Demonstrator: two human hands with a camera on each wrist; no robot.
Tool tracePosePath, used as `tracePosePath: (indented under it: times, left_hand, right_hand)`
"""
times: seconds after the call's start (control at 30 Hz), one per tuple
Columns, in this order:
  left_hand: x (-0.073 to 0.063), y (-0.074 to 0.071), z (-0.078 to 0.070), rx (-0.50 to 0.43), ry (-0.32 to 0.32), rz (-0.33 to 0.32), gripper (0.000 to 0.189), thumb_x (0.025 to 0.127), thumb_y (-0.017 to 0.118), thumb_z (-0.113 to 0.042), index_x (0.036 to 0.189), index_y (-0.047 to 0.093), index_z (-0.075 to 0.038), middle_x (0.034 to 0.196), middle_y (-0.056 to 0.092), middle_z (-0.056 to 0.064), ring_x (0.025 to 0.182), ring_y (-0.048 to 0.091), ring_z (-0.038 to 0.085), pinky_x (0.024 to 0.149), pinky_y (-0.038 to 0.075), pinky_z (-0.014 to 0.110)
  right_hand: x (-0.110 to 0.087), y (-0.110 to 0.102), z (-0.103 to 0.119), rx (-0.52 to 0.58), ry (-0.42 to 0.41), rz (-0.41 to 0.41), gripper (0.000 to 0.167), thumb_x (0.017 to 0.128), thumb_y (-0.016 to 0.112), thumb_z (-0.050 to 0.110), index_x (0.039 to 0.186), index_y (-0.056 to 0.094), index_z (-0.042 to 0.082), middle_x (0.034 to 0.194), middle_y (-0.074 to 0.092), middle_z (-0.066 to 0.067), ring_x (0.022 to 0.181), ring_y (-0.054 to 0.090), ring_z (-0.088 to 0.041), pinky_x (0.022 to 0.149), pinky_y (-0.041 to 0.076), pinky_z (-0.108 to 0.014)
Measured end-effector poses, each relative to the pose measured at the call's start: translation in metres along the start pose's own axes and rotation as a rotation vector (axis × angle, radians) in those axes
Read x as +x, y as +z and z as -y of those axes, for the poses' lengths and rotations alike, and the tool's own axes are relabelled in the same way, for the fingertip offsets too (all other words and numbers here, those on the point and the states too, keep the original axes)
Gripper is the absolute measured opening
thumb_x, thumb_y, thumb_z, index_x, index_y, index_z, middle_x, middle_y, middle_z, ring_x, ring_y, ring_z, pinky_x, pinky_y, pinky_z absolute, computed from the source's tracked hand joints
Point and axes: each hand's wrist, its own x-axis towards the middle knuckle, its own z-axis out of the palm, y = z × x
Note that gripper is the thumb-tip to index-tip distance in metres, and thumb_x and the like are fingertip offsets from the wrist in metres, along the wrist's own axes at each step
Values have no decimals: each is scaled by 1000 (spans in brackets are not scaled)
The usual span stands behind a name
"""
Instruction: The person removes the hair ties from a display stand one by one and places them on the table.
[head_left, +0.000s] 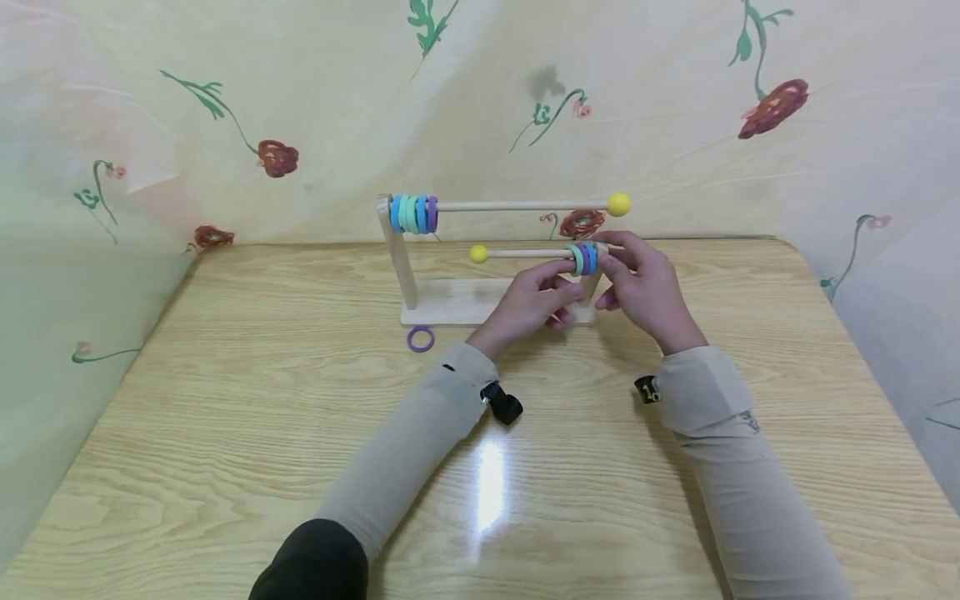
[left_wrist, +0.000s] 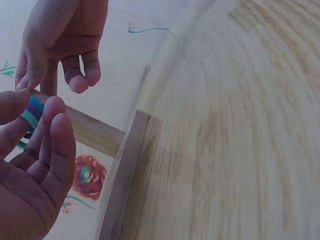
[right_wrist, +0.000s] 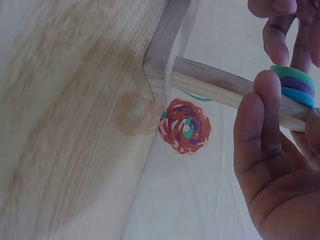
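A wooden stand (head_left: 457,302) carries two rods with yellow ball ends. On the lower rod (head_left: 528,253), green, purple and blue rings sit against the short right post (right_wrist: 215,82). My left hand (head_left: 531,302) has its thumb and index finger at the outer green ring (right_wrist: 292,74), pinching it. At the top of the short post my right hand (head_left: 643,282) grips the wood beside the blue ring (right_wrist: 298,97), thumb on one side and fingers on the other. The left wrist view shows both hands close together around the rings (left_wrist: 33,111).
Several blue, green and purple rings (head_left: 414,214) hang on the upper rod (head_left: 517,206) by the tall left post (head_left: 399,262). A loose purple ring (head_left: 421,338) lies on the wooden table (head_left: 225,400) in front of the base. Flowered cloth (head_left: 337,108) hangs behind.
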Motion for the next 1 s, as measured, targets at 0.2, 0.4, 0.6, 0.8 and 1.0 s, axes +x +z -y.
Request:
tracePosePath:
  times: [0.2,0.4,0.6,0.8,1.0]
  left_hand:
    - [0,4,0,18,22,-38,27,102,64,-15,126,63,-5,101,62,23,68,66,27,64,57,42]
    - [-1,-3,5,1,21,-108,21,102,64,-14,119,67,-3,90,66,8,64,63,21,60,58,32]
    - [-5,-11,5,-11,4,-130,21,103,62,-11,119,68,0,93,70,11,65,62,20,69,61,37]
    - [-14,-24,8,-13,16,-173,24,102,63,-14,121,71,-2,94,71,13,67,62,21,73,61,39]
    - [-20,-36,12,-58,97,-281,28,101,66,-16,125,72,-4,87,74,13,62,63,22,60,57,27]
  right_hand:
    - [2,1,0,9,4,2,35,107,50,12,142,54,10,125,62,-27,56,66,-27,55,58,-26]
    - [3,2,1,-2,10,6,34,108,49,14,142,54,10,129,61,-26,59,67,-31,55,58,-27]
    - [3,1,1,-8,15,11,34,108,49,14,142,54,11,130,61,-26,62,68,-35,57,58,-27]
    - [4,1,0,-14,10,16,34,108,49,14,142,54,13,129,62,-24,63,68,-35,57,59,-27]
    - [3,0,0,-23,12,13,34,108,50,16,142,54,14,125,65,-20,63,68,-35,59,59,-31]
